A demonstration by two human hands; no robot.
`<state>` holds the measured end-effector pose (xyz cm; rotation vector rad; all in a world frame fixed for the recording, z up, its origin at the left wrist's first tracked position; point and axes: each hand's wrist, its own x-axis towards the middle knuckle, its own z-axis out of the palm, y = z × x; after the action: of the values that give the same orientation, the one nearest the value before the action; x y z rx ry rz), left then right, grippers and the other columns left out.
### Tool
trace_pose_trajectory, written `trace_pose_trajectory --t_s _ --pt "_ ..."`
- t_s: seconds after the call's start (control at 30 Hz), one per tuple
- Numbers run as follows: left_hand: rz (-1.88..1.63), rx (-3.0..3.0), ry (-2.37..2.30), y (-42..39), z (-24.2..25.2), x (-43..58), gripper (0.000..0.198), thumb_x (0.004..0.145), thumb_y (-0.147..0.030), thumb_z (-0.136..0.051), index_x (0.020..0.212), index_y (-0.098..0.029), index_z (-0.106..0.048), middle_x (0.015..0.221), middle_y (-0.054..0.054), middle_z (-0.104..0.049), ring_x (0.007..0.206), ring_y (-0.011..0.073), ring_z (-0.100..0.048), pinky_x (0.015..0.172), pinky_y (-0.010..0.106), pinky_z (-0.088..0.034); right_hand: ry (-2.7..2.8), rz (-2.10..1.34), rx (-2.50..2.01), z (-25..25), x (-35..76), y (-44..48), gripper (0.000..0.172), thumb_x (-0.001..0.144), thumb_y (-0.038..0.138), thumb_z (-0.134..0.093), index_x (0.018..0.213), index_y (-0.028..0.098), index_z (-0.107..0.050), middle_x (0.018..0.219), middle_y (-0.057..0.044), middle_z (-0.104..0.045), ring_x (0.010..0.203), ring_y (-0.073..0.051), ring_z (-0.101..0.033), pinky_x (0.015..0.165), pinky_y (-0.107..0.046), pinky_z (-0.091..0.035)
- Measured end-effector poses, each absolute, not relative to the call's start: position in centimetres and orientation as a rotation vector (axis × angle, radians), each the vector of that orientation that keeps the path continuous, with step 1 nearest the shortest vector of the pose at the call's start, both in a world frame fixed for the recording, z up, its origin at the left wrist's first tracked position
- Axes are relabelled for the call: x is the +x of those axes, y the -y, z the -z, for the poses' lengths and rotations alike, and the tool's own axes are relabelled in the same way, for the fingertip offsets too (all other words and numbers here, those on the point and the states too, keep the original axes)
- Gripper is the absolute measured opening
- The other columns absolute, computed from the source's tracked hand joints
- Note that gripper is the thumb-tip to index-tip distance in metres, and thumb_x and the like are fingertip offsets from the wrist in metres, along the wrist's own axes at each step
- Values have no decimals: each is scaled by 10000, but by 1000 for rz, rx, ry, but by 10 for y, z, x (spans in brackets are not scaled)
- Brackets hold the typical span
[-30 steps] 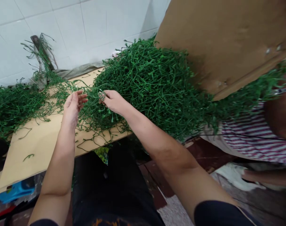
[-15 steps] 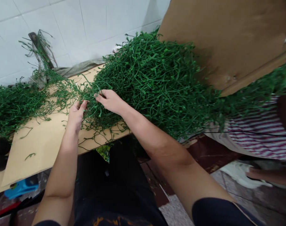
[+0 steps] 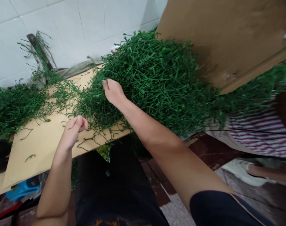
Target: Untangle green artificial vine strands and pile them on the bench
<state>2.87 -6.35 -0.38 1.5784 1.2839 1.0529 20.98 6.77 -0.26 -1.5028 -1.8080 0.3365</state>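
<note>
A large heap of thin green stems point(image 3: 152, 72) with small knobbed tips covers the middle of the tan board point(image 3: 46, 138). They look like artificial plant stems. At the heap's left edge my right hand point(image 3: 113, 91) is closed in a pinch on a green stem, whose blurred tip seems to rise up and left of the fingers. Lower and to the left, my left hand point(image 3: 74, 128) is curled closed above the board, just in front of the loose stems. Whatever lies inside its fingers, if anything, is hidden.
Another pile of green stems point(image 3: 13, 106) lies at the left. A brown cardboard sheet point(image 3: 218, 40) leans over the heap's right side. At the right edge sits a person in a striped top point(image 3: 256, 131). A blue plastic object point(image 3: 24, 188) is below the board.
My hands have moved apart: the left came down and toward me, curling closed, while the right rose slightly up and right along the heap.
</note>
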Motion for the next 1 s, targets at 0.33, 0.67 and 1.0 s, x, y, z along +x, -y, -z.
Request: trace_pose_trajectory --t_s 0.33,0.67,1.0 --pt "-1072 1867 -1810 22 8 21 470 712 -407 -599 1098 -139 -572 1075 119 -561 944 209 -534 810 343 -443 1928 -434 -1351 -16 202 -50 289 915 284 -317 699 174 -474 667 -28 -486 641 -129 -419 636 -270 -320" --pt "-1242 1507 -1494 6 21 51 198 773 -323 -562 785 -134 -619 594 -21 -524 538 84 -449 553 216 -381 1695 -1012 -1132 -9 194 -35 240 857 273 -476 652 191 -383 544 54 -334 485 -67 -335 494 -227 -346" --pt "-1569 1308 -1395 2 23 38 242 742 -404 -606 705 -165 -608 601 -14 -548 528 77 -441 520 202 -367 1557 -1456 -962 -3 198 -26 278 858 176 -491 605 172 -377 402 104 -342 306 -5 -275 319 -146 -219"
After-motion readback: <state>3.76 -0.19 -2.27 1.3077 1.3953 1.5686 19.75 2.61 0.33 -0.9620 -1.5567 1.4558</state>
